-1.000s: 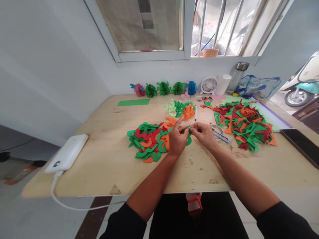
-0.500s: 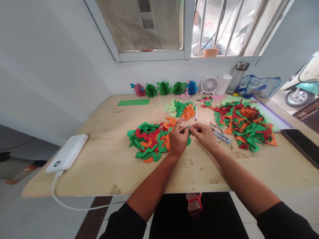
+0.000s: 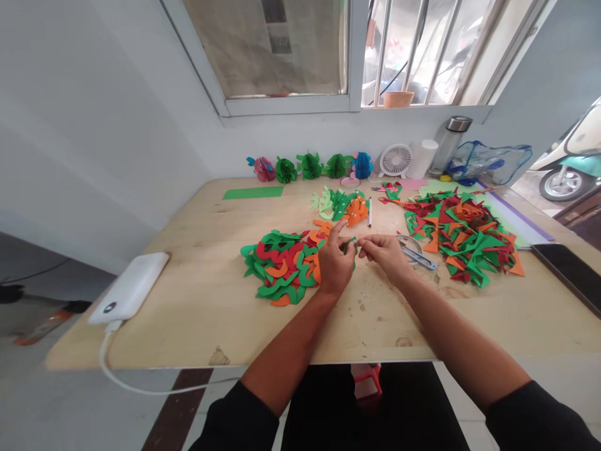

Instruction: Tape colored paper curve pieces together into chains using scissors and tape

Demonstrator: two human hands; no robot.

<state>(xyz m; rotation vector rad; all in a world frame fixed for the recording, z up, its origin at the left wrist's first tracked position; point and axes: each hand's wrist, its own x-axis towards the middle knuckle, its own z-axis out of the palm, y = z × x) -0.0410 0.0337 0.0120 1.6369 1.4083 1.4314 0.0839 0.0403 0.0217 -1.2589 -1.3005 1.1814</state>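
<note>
"What do your hands have right now?"

"My left hand point(image 3: 335, 263) is closed around a small green paper piece point(image 3: 350, 245), with the index finger point(image 3: 337, 228) raised clear of it. My right hand point(image 3: 385, 255) is pinched nearly shut just beside that piece, but I can't tell whether its fingertips touch it."

"Where's the piece?"

"It's between my hands, held above the wooden table point(image 3: 188, 332), just right of the big pile of red, green and orange paper cutouts point(image 3: 282, 269)."

"Anything readable?"

"Nothing I can read. The white power bank point(image 3: 128, 288) has a small dark round badge point(image 3: 109, 307), but it's too small to make out. A white cable point(image 3: 141, 389) runs from the power bank over the table edge."

"Count for me."

"Five paper ornaments point(image 3: 310, 166) stand in a row against the wall: one pink, three green, one blue. Three heaps of cutouts lie on the table: that big pile, a smaller green and orange heap point(image 3: 340, 203) ahead of my hands, and a pointed red, green and orange heap point(image 3: 462, 241) to my right. I also see one pair of blue snips point(image 3: 416, 257) near my right hand, one pen point(image 3: 369, 212), one small white fan point(image 3: 395, 160) and one flat green sheet point(image 3: 253, 193)."
</note>
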